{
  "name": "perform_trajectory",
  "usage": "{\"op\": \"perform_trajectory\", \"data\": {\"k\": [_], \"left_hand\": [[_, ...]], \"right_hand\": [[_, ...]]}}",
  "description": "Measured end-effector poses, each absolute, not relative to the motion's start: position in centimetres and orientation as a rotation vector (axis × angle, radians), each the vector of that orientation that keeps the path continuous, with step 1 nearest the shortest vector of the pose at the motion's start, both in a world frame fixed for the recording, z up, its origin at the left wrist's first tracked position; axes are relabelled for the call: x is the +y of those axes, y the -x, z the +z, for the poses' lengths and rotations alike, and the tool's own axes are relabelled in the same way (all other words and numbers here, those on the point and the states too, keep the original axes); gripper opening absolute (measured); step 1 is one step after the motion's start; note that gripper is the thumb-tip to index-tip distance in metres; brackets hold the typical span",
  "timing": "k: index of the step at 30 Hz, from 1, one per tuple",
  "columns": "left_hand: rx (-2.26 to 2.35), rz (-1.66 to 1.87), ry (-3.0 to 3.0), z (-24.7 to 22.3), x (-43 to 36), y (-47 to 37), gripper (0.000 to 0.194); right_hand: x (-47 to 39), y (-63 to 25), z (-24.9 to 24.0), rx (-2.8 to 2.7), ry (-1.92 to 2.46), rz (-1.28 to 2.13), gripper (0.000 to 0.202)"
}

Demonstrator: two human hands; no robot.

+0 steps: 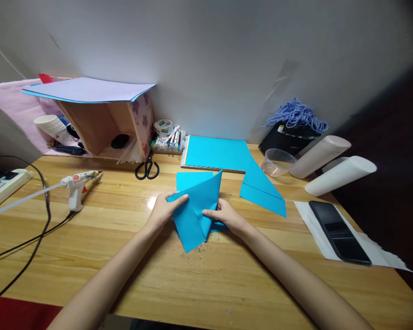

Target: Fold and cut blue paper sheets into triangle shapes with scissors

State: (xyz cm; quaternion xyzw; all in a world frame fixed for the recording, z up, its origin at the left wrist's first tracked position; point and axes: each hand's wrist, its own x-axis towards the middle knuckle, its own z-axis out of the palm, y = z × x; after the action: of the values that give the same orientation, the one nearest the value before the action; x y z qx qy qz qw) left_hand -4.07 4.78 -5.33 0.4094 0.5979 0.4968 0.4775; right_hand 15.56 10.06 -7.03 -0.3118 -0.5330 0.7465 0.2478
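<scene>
A folded blue paper [192, 215] is held above the middle of the wooden table [179, 284]. My left hand [165, 208] grips its left edge, thumb on the front face and the other fingers mostly hidden behind. On the right side my right hand [223, 214] pinches the lower part, where the paper bends inward. More blue paper shows behind and beneath the held piece. A separate blue piece with a dark line [261, 188] lies to the right, partly over a stack of coloured sheets [215, 152].
Black scissors [147, 168], markers [172, 141] and an open box [103, 123] stand behind. At left are a glue gun [76, 188] and cables. A plastic cup [278, 162], white rolls [340, 175] and a phone [339, 231] are at right.
</scene>
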Motion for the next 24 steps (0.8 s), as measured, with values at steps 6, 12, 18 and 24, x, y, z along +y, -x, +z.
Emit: {"op": "perform_trajectory", "data": {"k": [6, 12, 18, 24], "left_hand": [[1.551, 1.204, -1.019, -4.6, 4.6, 4.0, 0.039], [1.577, 1.204, -1.031, -4.2, 4.5, 4.0, 0.039], [1.609, 1.230, -1.013, -4.3, 4.6, 3.9, 0.043], [1.401, 1.067, -1.072, -3.5, 4.6, 5.2, 0.039]], "right_hand": [[10.6, -15.8, -6.5, -1.382, 0.976, 2.001, 0.044], [12.4, -16.8, -5.7, -1.289, 0.975, 1.780, 0.032], [12.4, -16.8, -5.5, -1.243, 1.040, 1.736, 0.034], [12.7, -16.9, -5.8, -1.295, 1.107, 1.714, 0.037]]}}
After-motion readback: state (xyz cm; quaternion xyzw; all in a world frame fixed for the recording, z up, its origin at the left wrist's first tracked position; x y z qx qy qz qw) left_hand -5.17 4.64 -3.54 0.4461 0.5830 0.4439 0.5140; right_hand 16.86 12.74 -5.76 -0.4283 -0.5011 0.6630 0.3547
